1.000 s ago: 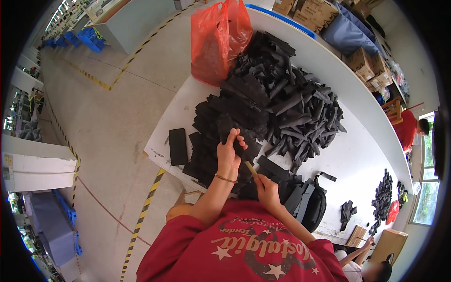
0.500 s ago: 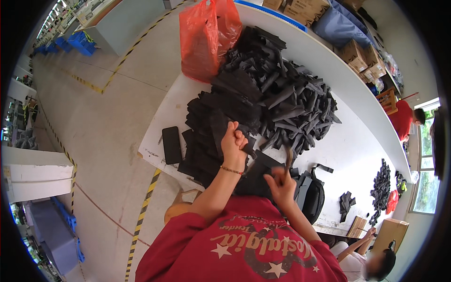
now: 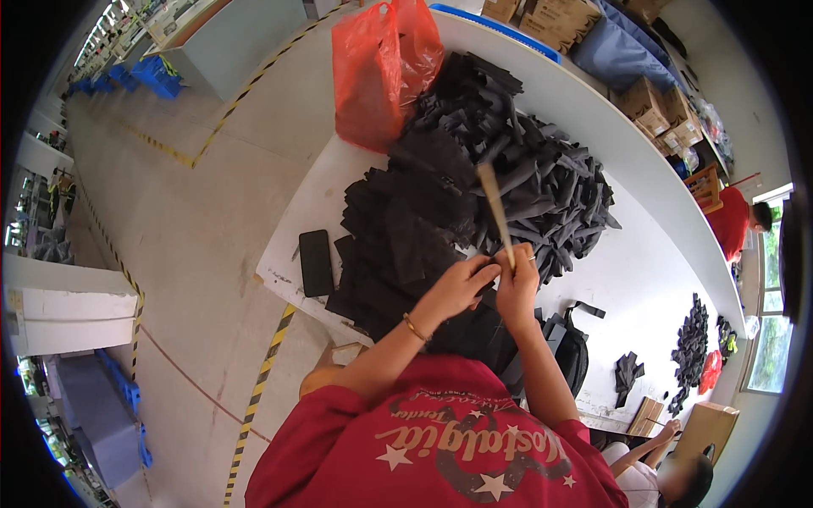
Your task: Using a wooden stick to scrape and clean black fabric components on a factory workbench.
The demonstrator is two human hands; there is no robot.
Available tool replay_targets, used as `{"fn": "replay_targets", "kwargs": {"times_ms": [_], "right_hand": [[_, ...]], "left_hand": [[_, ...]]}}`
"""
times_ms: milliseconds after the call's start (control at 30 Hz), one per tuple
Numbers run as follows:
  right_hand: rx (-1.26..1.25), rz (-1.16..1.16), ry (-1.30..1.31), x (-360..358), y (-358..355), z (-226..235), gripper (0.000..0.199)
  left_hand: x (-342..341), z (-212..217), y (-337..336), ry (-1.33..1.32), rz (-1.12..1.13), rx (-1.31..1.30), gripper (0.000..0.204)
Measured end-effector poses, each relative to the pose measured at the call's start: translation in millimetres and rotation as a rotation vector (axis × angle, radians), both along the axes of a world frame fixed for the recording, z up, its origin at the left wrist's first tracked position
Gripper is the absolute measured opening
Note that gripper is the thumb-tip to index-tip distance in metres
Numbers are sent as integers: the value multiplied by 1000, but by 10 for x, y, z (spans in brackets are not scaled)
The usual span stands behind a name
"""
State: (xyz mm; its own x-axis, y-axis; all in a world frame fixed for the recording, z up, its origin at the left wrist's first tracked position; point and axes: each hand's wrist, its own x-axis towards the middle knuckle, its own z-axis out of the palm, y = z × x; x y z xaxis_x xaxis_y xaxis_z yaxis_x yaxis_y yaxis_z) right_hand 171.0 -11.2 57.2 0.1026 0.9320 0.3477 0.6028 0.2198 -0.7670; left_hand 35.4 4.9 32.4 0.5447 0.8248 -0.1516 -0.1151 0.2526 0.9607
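My right hand [image 3: 517, 292] is closed around a thin tan stick [image 3: 495, 203], which points away over the black heap. Right beside it my left hand [image 3: 457, 292] has its fingers pinched together, with a bit of dark material at the fingertips. What exactly it grips is mostly hidden by the two hands. Under and beyond them lies a layered stack of black fabric pieces [image 3: 406, 220]. A larger loose heap of narrow black strips [image 3: 550, 186] spreads to the far right of it.
A black phone [image 3: 316, 263] lies by the white table's [image 3: 284, 245] left edge. A red plastic bag [image 3: 368, 76] stands at the far corner. Right of my hands sits a black pouch [image 3: 573, 360]. Another person [image 3: 648, 474] works at the lower right.
My hands have come together. The left has shifted right and lowered from the black stack; the right has moved up beside it, and its stick now shows plainly, pointing away.
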Motion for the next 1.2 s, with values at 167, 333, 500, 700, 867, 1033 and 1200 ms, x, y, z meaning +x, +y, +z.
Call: {"fn": "replay_targets", "kwargs": {"times_ms": [167,333,500,700,867,1033,1200], "right_hand": [[83,-305,227,185,274,73,14],[-125,-326,636,523,580,418,19],[-243,-110,320,348,330,260,21],[-426,-65,631,29,114,383,16],[-395,26,683,149,12,96,14],[-268,-66,699,69,31,270,14],[-123,53,195,171,164,244,9]], "left_hand": [[296,-123,-499,88,150,38,32],[15,-406,-1018,117,-305,-75,27],[-6,249,-51,-35,588,335,13],[65,235,136,-107,437,107,12],[106,140,82,-61,485,167,14],[124,170,86,73,503,398,11],[118,176,113,185,509,701,5]]}}
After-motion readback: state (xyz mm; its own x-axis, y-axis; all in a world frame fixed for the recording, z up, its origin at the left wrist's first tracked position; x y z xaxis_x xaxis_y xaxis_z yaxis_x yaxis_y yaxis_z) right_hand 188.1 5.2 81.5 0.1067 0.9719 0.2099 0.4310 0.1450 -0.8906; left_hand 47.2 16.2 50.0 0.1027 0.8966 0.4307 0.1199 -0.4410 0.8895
